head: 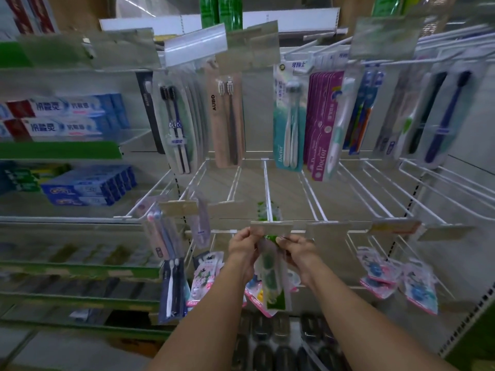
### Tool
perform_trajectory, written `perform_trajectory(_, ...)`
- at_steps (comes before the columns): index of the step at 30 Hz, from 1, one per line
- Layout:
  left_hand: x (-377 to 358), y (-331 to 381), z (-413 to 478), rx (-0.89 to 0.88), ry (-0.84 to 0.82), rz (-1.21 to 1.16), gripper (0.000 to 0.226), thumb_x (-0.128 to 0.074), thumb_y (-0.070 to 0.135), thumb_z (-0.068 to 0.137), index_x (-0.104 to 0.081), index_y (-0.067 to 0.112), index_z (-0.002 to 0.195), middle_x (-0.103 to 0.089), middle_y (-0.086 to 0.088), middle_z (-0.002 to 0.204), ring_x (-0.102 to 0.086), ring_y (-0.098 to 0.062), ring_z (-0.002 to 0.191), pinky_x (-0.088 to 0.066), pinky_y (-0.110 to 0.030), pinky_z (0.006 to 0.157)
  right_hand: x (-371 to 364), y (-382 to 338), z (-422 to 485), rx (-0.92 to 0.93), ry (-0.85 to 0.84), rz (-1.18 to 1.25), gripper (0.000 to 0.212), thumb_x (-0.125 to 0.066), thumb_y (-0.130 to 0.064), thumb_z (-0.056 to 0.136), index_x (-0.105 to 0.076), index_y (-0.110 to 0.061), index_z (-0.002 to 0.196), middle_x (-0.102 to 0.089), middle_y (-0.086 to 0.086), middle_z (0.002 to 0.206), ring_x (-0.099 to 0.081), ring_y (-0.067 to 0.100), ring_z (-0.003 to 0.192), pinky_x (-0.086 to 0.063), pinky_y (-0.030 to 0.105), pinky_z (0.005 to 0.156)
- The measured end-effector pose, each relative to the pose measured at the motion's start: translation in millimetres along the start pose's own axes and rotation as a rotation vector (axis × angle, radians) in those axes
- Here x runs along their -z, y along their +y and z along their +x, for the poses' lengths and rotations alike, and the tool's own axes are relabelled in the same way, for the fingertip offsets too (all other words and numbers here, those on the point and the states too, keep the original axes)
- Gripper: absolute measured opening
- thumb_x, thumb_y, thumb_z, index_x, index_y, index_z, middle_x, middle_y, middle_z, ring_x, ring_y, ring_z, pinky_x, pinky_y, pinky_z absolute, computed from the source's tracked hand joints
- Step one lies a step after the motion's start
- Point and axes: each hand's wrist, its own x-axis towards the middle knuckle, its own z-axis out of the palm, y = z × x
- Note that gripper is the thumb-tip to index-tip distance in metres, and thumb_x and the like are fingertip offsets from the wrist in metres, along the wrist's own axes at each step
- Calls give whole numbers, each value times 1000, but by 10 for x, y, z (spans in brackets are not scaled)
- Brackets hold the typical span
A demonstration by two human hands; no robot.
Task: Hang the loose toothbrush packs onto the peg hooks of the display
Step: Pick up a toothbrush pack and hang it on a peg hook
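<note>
At near centre, just under the tag plate [271, 227] on the near tip of a middle-row peg hook [268, 188], a green toothbrush pack [272, 279] is being held by both hands. Its top is being pinched at the left corner by the left hand [242, 243] and at the right corner by the right hand [296, 247]. The fingers [250, 232] of both hands are curling onto the pack, and nothing else is being gripped. The pack is hanging upright below the hands, with its top right at the plate. Whether its hole is being threaded onto the hook cannot be told, as the view is blurred.

On the far top row, an AUBO pack [226, 119], a teal Doctor pack [289, 116] and purple Doctor packs [320, 121] are hanging from pegs. At left, toothpaste boxes [67, 116] are being carried on shelves. On the low row, pink packs [206, 279] are hanging left of the hands, and more are hanging at right [377, 277].
</note>
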Motion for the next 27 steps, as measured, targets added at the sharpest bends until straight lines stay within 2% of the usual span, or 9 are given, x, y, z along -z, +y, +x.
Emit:
perform_trajectory(2, -20, -17, 4, 9, 7, -46, 14, -53, -2, 91, -63, 5, 85, -63, -9, 75, -57, -17, 64, -49, -18, 43, -18, -6, 39, 12, 53, -7, 6, -62, 0, 87, -65, -5, 88, -62, 4, 71, -56, 16, 67, -48, 25, 68)
perform_trajectory(6, -74, -57, 72, -23, -18, -85, 24, -49, -10, 89, -61, 6, 74, -64, -2, 52, -57, -14, 52, -47, -17, 41, -5, 11, 179, 68, 57, -88, 16, -58, 1, 89, -62, -10, 76, -61, 4, 73, -54, 14, 67, -47, 22, 63)
perform_trajectory(9, -54, -44, 120, -37, -56, -70, 27, -46, -11, 90, -59, 5, 74, -65, 0, 50, -60, -8, 44, -48, -16, 42, 4, 35, 248, 104, 66, -76, 6, -59, 1, 88, -64, -2, 89, -61, 4, 73, -54, 13, 66, -46, 19, 59)
perform_trajectory(12, -19, -24, 192, -23, -111, -62, 27, -44, -11, 91, -60, 6, 77, -67, -1, 54, -61, -7, 44, -48, -16, 43, -1, 71, 296, 106, 44, -50, 11, -58, 2, 88, -65, -6, 84, -62, 4, 72, -55, 13, 66, -49, 15, 57)
perform_trajectory(15, -54, -13, 281, -20, -90, -83, 26, -48, -12, 88, -63, 7, 80, -67, -6, 62, -61, -11, 48, -49, -16, 42, 4, 115, 380, 99, 34, -82, 10, -64, -5, 87, -68, -12, 81, -68, 9, 83, -61, 22, 79, -55, 34, 80)
perform_trajectory(17, -81, -29, 354, -25, -60, -98, 22, -52, -10, 86, -64, 7, 80, -65, -9, 73, -60, -17, 60, -52, -19, 46, -7, 131, 437, 110, 58, -134, 7, -69, -12, 83, -68, -16, 78, -66, 4, 77, -59, 21, 76, -52, 33, 72)
perform_trajectory(19, -109, -42, 406, -34, -29, -96, 18, -55, -8, 86, -63, 7, 80, -65, -8, 73, -58, -19, 64, -51, -19, 47, -32, 147, 507, 125, 129, -210, 10, -69, -11, 82, -64, -17, 75, -62, -2, 70, -56, 17, 70, -49, 30, 65)
perform_trajectory(23, -130, -37, 467, -72, -26, -107, 13, -61, -5, 85, -59, 7, 79, -63, -11, 73, -58, -22, 65, -53, -25, 51, -116, 75, 556, 138, 198, -391, 6, -66, -14, 84, -67, -13, 90, -65, 3, 77, -60, 24, 78, -50, 31, 71)
perform_trajectory(27, -27, -50, 525, -64, -16, -141, 13, -60, -5, 86, -59, 7, 89, -61, -16, 90, -59, -23, 73, -56, -25, 56, -187, 39, 493, 224, 208, -321, 4, -61, -11, 88, -64, -8, 87, -60, 0, 71, -55, 15, 69, -42, 23, 60)
